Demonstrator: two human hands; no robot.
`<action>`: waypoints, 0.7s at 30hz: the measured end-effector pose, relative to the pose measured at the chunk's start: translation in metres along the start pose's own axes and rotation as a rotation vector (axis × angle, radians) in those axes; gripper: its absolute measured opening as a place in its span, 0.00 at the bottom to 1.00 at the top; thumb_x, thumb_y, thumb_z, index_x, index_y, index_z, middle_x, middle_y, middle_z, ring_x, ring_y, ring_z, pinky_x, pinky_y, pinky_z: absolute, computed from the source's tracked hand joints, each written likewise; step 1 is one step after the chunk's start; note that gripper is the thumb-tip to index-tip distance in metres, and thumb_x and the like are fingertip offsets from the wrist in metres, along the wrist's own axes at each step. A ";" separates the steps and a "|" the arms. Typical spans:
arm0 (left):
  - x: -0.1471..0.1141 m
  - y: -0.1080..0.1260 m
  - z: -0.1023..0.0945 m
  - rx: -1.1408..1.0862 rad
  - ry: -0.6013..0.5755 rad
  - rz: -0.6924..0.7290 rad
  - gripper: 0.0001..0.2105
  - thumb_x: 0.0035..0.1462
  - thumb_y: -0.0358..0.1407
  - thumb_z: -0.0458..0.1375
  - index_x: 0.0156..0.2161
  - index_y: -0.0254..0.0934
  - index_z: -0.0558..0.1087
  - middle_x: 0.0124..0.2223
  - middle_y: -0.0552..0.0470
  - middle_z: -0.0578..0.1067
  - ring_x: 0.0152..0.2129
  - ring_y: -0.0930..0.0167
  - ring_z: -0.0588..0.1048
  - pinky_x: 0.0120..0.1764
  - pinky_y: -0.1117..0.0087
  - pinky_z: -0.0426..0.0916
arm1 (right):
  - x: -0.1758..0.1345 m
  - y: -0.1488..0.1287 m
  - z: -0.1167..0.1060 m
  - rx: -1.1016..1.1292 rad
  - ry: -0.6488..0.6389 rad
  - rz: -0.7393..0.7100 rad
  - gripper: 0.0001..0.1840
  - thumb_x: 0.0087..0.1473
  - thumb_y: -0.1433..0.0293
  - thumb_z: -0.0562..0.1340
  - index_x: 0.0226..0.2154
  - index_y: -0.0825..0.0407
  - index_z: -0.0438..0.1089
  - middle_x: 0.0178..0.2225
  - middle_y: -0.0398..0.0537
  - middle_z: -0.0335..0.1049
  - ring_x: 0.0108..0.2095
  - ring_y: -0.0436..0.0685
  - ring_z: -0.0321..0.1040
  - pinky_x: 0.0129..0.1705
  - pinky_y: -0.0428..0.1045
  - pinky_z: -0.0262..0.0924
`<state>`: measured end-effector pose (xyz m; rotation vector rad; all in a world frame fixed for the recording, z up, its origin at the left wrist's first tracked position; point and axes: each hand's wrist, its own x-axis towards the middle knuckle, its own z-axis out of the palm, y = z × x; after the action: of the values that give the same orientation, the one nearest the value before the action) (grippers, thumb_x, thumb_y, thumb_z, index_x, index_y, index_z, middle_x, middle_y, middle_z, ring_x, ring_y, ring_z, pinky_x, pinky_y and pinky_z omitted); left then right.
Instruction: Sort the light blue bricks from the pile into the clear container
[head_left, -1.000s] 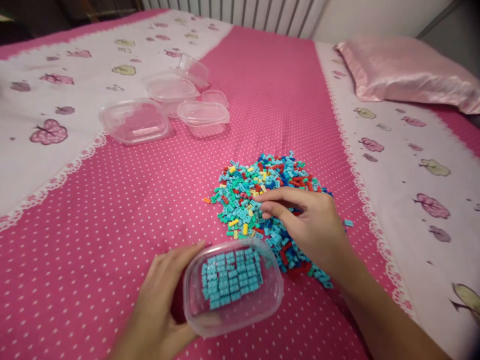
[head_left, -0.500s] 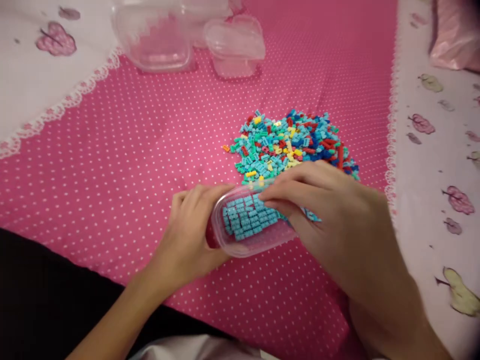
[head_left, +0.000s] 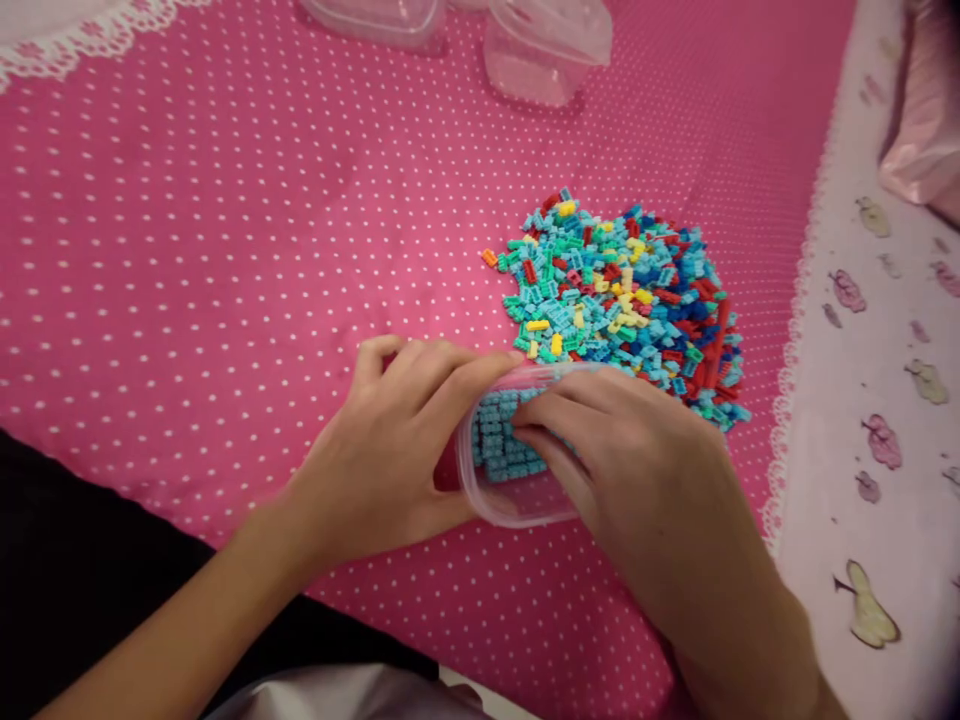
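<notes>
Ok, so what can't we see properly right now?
All in the head view:
Whether the right hand grips anything: its own fingers hide that.
How far the light-blue plastic bricks spread in the rounded clear plastic box: that hand is in front.
The leftmost clear plastic tub: cut by the top edge.
The shiny pink fabric pillow: cut by the right edge.

White-dotted pink bedsheet (head_left: 225, 300), turquoise bricks (head_left: 495, 435), multicoloured brick pile (head_left: 619, 300)
</notes>
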<state>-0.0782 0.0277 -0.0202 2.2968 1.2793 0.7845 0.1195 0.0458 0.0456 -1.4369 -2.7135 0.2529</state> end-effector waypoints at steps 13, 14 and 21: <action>-0.001 -0.002 0.006 0.043 0.033 0.012 0.36 0.55 0.49 0.67 0.64 0.41 0.60 0.57 0.47 0.74 0.49 0.59 0.72 0.56 0.56 0.54 | -0.004 -0.002 0.002 0.000 0.025 -0.056 0.08 0.60 0.76 0.64 0.34 0.48 0.77 0.33 0.44 0.74 0.35 0.61 0.71 0.38 0.57 0.62; -0.002 -0.002 0.007 0.049 0.041 0.015 0.35 0.56 0.49 0.66 0.64 0.41 0.60 0.57 0.47 0.74 0.49 0.59 0.72 0.56 0.56 0.54 | -0.005 -0.002 0.002 -0.006 0.028 -0.053 0.07 0.59 0.76 0.64 0.34 0.48 0.77 0.33 0.44 0.74 0.35 0.61 0.71 0.37 0.57 0.61; -0.006 0.000 0.001 0.043 0.064 0.023 0.34 0.57 0.49 0.66 0.63 0.40 0.60 0.58 0.45 0.72 0.53 0.59 0.70 0.56 0.56 0.55 | -0.009 0.003 -0.014 0.023 0.141 -0.062 0.08 0.62 0.74 0.63 0.36 0.49 0.78 0.35 0.44 0.78 0.33 0.58 0.73 0.33 0.53 0.60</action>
<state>-0.0799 0.0228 -0.0230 2.3422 1.3112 0.8521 0.1288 0.0412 0.0589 -1.3094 -2.6276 0.1714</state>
